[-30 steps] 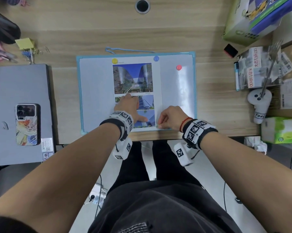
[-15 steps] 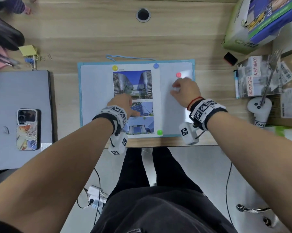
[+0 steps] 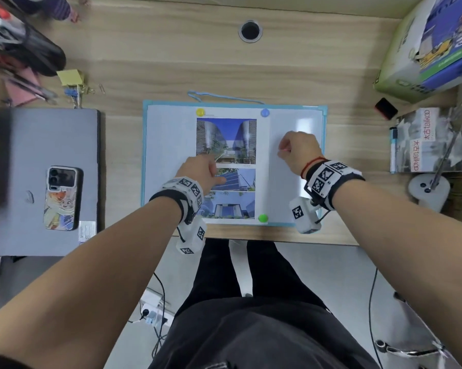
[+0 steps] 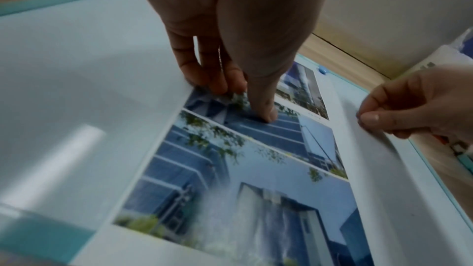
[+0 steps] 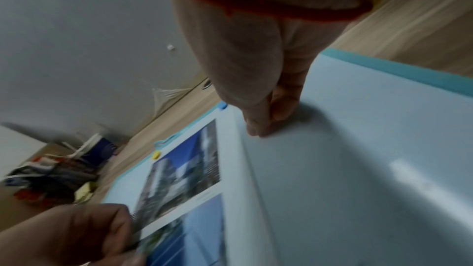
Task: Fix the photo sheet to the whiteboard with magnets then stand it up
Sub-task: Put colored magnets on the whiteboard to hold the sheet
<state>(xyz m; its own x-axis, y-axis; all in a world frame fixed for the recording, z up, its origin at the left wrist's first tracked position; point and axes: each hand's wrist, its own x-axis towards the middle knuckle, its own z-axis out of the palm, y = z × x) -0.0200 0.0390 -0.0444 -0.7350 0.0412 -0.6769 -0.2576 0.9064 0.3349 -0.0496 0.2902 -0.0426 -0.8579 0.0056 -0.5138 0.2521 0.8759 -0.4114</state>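
Observation:
The teal-framed whiteboard (image 3: 168, 155) lies flat on the desk. The photo sheet (image 3: 225, 139) lies on it under a yellow magnet (image 3: 200, 112), a blue magnet (image 3: 265, 112) and a green magnet (image 3: 263, 218) at three corners. My left hand (image 3: 213, 167) presses the sheet down with straight fingers and thumb (image 4: 266, 116). My right hand (image 3: 285, 149) hovers over the bare right part of the board, and its fingertips (image 4: 368, 117) pinch a small pink magnet that is mostly hidden. The sheet's lower left corner is behind my left wrist.
A grey laptop (image 3: 46, 179) with a phone (image 3: 62, 198) on it lies to the left. A marker (image 3: 393, 147), a black eraser (image 3: 385, 107) and boxes (image 3: 424, 49) crowd the right. A blue cord (image 3: 224, 95) lies behind the board. The desk's front edge (image 3: 277, 239) is close.
My right hand left the green magnet at the sheet's lower right corner, reached up to the pink magnet on the bare board and lifted it off. My left hand stayed on the sheet.

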